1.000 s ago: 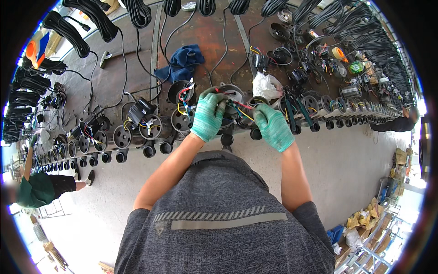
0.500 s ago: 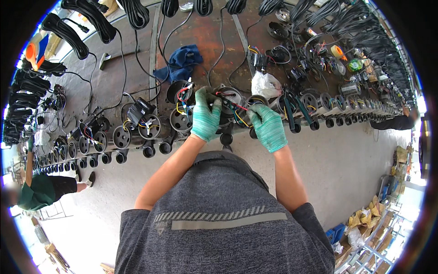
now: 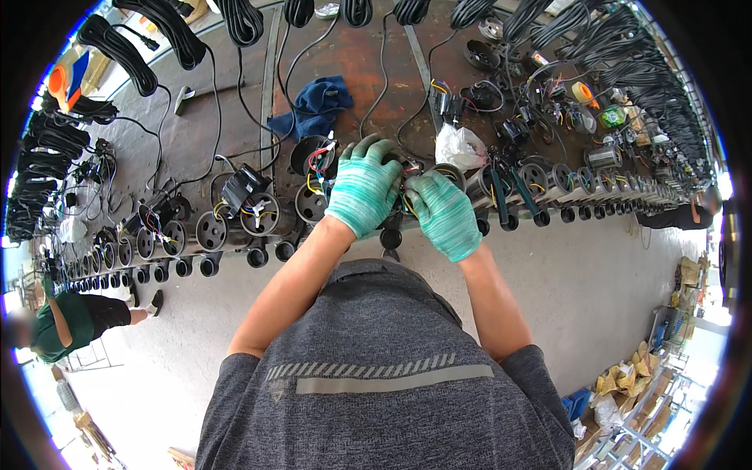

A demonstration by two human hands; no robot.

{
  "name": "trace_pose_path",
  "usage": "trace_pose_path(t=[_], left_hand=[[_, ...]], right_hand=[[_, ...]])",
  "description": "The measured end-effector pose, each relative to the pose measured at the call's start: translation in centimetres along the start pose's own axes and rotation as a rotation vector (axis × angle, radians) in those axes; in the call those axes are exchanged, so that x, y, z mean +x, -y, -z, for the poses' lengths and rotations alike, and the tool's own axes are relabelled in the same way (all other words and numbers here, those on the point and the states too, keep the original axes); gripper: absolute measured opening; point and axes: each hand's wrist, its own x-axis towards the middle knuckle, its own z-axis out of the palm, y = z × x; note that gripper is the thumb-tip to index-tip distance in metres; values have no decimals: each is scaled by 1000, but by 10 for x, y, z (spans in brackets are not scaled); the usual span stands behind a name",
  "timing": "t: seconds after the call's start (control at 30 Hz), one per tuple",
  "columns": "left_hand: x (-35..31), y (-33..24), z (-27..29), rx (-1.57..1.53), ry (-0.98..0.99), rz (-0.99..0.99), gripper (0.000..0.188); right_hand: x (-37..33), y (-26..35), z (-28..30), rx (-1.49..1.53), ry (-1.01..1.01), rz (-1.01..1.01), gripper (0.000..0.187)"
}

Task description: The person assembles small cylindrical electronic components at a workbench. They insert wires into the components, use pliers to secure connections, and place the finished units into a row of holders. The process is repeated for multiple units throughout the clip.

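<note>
Wires [image 3: 410, 167] lie between left hand [image 3: 364, 186] and right hand [image 3: 442, 213], near both, long axis obscured (both curled; whether gripping, cannot tell).

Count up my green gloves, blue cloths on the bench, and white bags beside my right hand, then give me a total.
Green gloves: 2 (left hand, right hand)
Blue cloths: 1
White bags: 1
Total: 4

Workshop: workbench [image 3: 356, 59] with coiled cables [image 3: 117, 55]
</note>
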Motion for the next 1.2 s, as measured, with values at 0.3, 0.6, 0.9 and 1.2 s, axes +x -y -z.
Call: trace_pose_path(t=[0.3, 0.6, 0.9, 1.2], left_hand=[[-1, 7, 0, -65, 156, -35, 31], [-7, 14, -3, -224, 46, -66, 28], [-9, 13, -11, -198, -11, -117, 28], [-11, 12, -18, -134, 52, -128, 26]], right_hand=[[6, -11, 7, -138, -73, 126, 30], [10, -13, 4, 61, -62, -11, 24], [8, -7, 0, 138, -2, -152, 15], [11, -4, 5, 110, 205, -367, 16]])
